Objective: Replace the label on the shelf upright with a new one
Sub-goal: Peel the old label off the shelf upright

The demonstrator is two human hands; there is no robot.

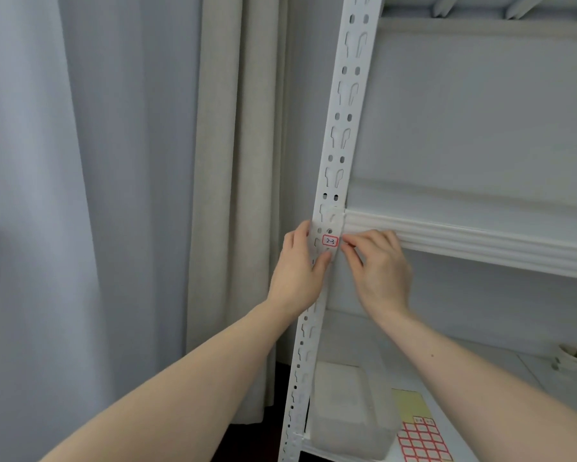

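A white slotted shelf upright (342, 128) runs from top right down to the bottom middle. A small red-bordered white label (330, 241) with handwriting sits on it, level with the middle shelf beam. My left hand (297, 271) wraps around the upright just below and left of the label, thumb on its front. My right hand (379, 265) is at the label's right edge, thumb and forefinger pinched together there. Whether they hold the label's edge I cannot tell. A sheet of red-bordered blank labels (420, 435) lies on the lower shelf.
Grey and beige curtains (213, 195) hang to the left of the rack. The middle shelf beam (480, 238) runs right from the label. On the lower shelf stand a translucent plastic box (350, 411) and, far right, a small white cup (572, 358).
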